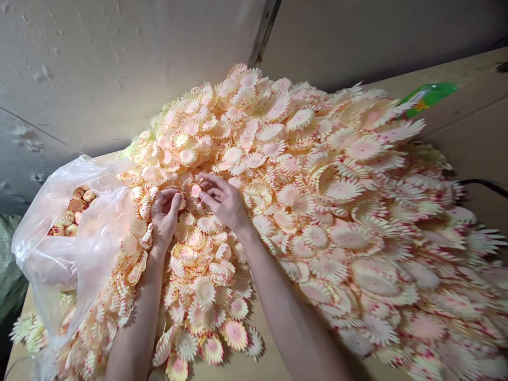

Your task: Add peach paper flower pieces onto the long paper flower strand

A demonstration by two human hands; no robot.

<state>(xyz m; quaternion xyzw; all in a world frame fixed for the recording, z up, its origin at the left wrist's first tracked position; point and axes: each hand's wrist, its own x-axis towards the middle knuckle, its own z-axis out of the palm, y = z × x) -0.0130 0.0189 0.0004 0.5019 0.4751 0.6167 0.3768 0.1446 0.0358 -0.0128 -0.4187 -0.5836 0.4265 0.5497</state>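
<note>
Left hand (165,214) and right hand (225,203) are half-curled over the flower pile (273,148); grip unverifiable. Plastic bag (107,227) adjoins pile's left.

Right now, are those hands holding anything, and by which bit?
Can't tell: the right hand is beside a small pink-centred flower piece, with no grip clearly visible. The left hand shows nothing clearly held.

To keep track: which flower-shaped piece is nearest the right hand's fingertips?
The small pink-centred piece in the gap between the left hand and right hand; other visible pieces lie farther off.
</note>
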